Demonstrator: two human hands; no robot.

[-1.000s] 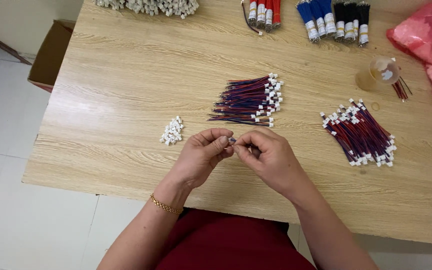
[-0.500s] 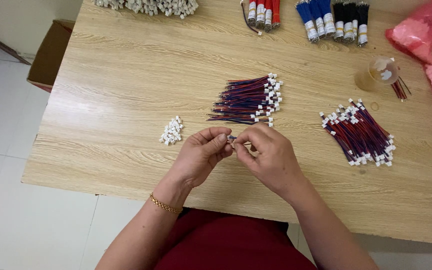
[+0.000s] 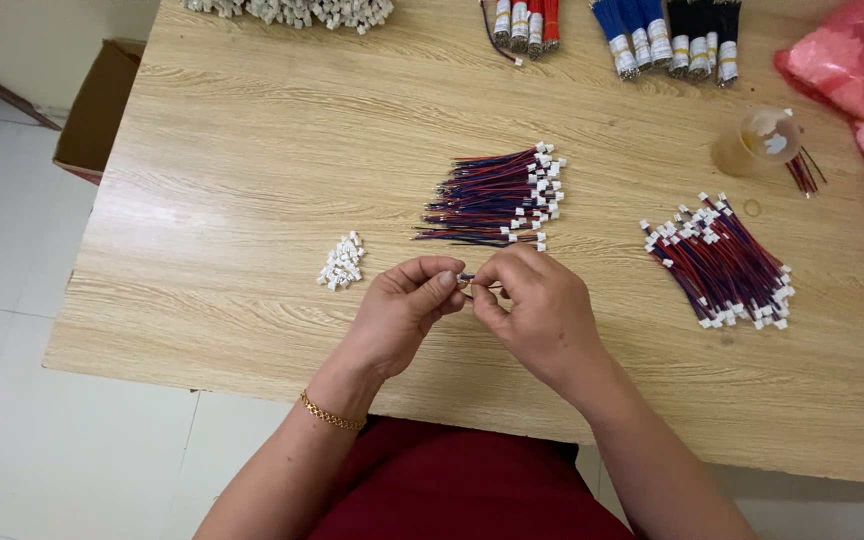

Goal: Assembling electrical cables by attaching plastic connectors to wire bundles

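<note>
Pale wooden table (image 3: pixel 252 180), white tiled floor (image 3: pixel 12 300), cardboard box (image 3: pixel 97 110) alongside.

Small wire piece (image 3: pixel 467 281) pinched betw. both hands: mostly hidden by fingers (image 3: pixel 439 285), too small to tell if a connector sits on it. Pink bags (image 3: pixel 852 50) at bench's far right corner cut off by top and right edges. White connector heap (image 3: pixel 292 10) and coloured wire bundles (image 3: pixel 667 35) along far edge cut by top of frame. Clear cup (image 3: pixel 762 140) near right edge: contents blurred. Cardboard box (image 3: pixel 97 110) partly behind bench's left edge.
</note>
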